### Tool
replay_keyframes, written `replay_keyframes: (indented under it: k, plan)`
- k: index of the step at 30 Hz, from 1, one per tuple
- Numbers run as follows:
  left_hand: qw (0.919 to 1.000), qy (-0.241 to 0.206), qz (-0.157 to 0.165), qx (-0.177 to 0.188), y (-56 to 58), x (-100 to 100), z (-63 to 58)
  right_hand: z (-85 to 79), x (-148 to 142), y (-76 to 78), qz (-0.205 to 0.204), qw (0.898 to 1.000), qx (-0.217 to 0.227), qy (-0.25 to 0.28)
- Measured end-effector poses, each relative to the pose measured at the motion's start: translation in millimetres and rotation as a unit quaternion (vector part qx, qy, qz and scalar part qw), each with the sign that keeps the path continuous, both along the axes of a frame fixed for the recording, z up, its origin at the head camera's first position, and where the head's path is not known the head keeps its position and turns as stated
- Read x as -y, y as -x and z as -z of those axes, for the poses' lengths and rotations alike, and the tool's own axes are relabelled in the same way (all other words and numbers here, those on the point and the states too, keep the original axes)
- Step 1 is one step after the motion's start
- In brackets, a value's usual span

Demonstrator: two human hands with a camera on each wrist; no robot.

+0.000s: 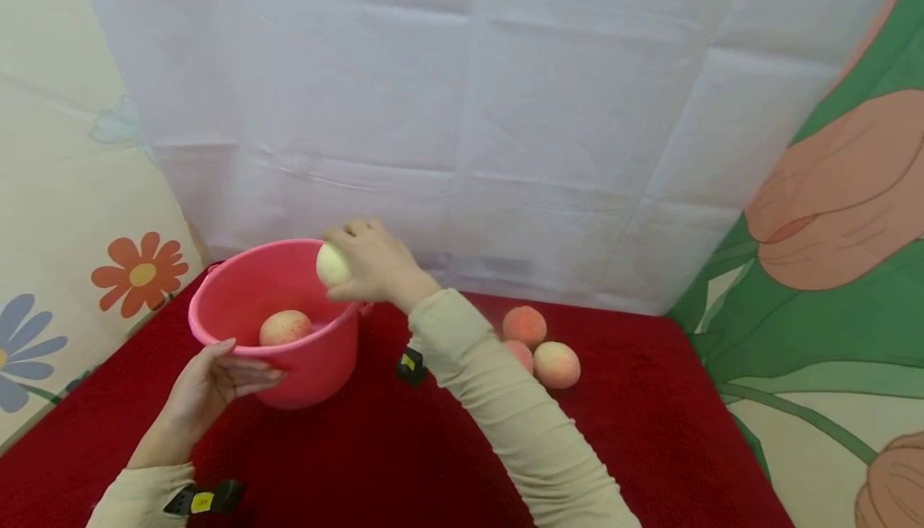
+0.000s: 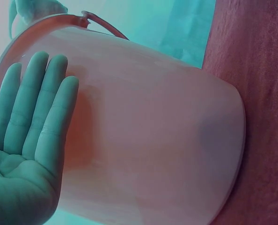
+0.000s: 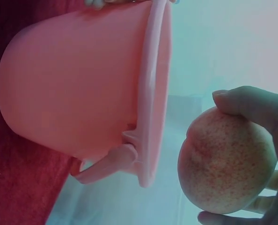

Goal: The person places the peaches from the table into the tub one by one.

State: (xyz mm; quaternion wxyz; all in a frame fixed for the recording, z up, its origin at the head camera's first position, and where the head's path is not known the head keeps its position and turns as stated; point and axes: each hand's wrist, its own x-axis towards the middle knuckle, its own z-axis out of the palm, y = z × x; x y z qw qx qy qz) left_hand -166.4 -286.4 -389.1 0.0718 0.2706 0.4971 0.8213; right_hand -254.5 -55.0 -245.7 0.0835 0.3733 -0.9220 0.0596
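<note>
In the head view, a pink bucket (image 1: 310,367) stands at the left of the table with a peach (image 1: 285,327) inside it. My left hand (image 1: 205,387) is at its near left side, thumb at the rim. The left wrist view shows the fingers (image 2: 47,112) straight alongside the bucket wall (image 2: 153,126), palm in sight and thumb hidden. My right hand (image 1: 375,259) grips a pale peach (image 1: 332,265) at the bucket's right rim. Reddish speckles cover this peach (image 3: 228,161) in the right wrist view, where thumb and fingers curl round it.
A small group of peaches (image 1: 524,326) lies on the red cloth (image 1: 621,432) to the right, partly behind my right sleeve (image 1: 505,408). White sheeting (image 1: 462,111) hangs behind the table. The bucket's handle (image 3: 106,164) hangs down outside its wall.
</note>
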Motion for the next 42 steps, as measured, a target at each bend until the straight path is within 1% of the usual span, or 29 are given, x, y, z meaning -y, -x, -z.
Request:
replay_keyframes:
  k: [8,15,18,22,31,35,38,42]
  plan:
    - [1.0,0.006,-0.002,0.003,-0.1,0,-0.3,6.3,8,0.6,-0.001,1.0,0.013,0.007]
    - [0.9994,0.026,-0.019,0.008,0.9,0,-1.7,8.0,14,-0.5,-0.002,1.0,0.03,0.009]
    - [0.9996,0.025,-0.015,0.008,0.8,-1,-0.8,9.8,16,-1.9,-0.002,1.0,0.03,0.007]
    - [0.9998,0.019,-0.004,0.007,0.8,-3,1.2,12.9,17,-4.5,-0.003,1.0,0.028,0.0]
    - [0.9999,0.015,-0.002,0.002,1.5,-5,0.9,18.7,24,-5.1,-0.02,1.0,0.02,-0.008]
    - [0.9997,0.023,-0.007,0.009,1.6,-6,0.2,21.3,25,-4.7,-0.024,1.0,0.015,-0.011]
    - [0.9994,0.03,-0.013,0.014,2.1,-7,-0.9,24.2,26,-3.9,-0.025,1.0,0.012,-0.004]
    - [0.9991,0.033,-0.018,0.018,2.8,-8,-1.3,28.4,27,-3.6,-0.042,0.999,-0.001,0.002]
